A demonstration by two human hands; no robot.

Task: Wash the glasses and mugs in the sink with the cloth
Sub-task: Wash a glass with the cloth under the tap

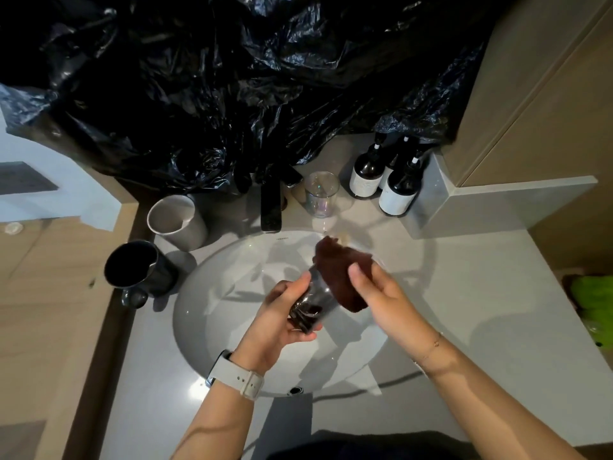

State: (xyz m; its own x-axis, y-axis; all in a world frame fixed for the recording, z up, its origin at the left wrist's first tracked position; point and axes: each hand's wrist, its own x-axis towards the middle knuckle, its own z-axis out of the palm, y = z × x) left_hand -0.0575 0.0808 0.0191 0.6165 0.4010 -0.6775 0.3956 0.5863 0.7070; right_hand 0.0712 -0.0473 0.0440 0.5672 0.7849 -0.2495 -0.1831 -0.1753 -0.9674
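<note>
Black mug (139, 272), grey cup (177, 220) left of sink (232, 293) — bottles (381, 177) behind

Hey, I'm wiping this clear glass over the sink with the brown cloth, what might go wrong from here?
1. The clear drinking glass is held tilted by the left hand at its base only; if wet, it might slip into the white oval sink.
2. The brown cloth in the right hand pushes against the rim, which may lever it loose.
3. The black mug stands near the counter's edge, within elbow range.
</note>
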